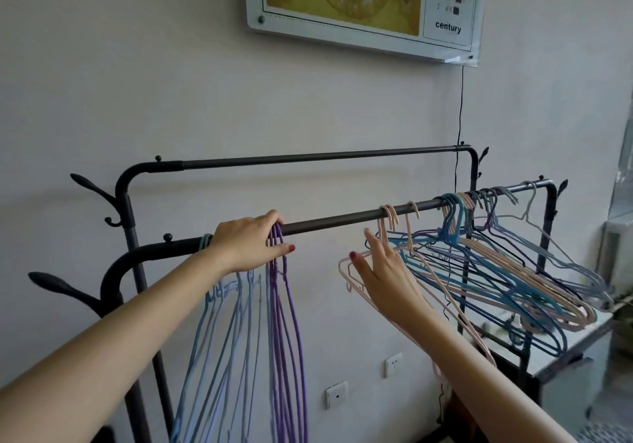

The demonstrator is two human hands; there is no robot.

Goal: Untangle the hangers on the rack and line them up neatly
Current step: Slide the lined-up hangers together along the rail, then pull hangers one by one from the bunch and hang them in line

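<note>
The left hand was closed over the front rail, its fingers curled round the hooks of the purple hangers, while the right hand was spread open, holding nothing, its fingertips just touching a pink hanger that hung loose from the bar. Directly under the left grip the sorted set hung straight and close together — about four purple ones, and beside them, toward the wrist, a group of pale blue hangers I could not count exactly. Beyond the open hand, three pink hooks sat apart on the bar, and further out the tangled bunch of blue, pink and grey hangers lay splayed at angles — too overlapped to number. By my judgement the job was roughly half done. The rear rail carried nothing.
</note>
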